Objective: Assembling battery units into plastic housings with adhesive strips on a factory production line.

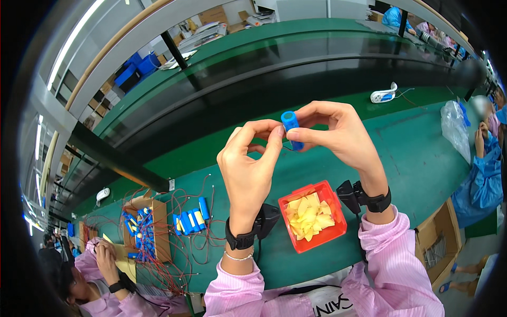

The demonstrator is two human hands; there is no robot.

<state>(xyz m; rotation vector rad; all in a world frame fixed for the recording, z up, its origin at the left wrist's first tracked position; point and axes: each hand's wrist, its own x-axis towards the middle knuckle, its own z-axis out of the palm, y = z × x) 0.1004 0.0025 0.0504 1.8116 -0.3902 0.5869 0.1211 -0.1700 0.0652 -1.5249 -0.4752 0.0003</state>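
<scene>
Both hands (296, 134) on 1 blue cylindrical cell (291, 128)

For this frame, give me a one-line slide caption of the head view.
Both hands, left hand and right hand, hold a blue cylindrical cell above a red bin of yellow paper pieces.

Single head cam, fisheye, looks down, close over green bench (412, 153), edges bent

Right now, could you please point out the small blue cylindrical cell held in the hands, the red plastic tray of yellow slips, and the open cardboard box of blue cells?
Small blue cylindrical cell (291, 127), head view, upper body.
Red plastic tray (338, 231), head view, right rim.
Open cardboard box (161, 232), head view, right wall.
</scene>
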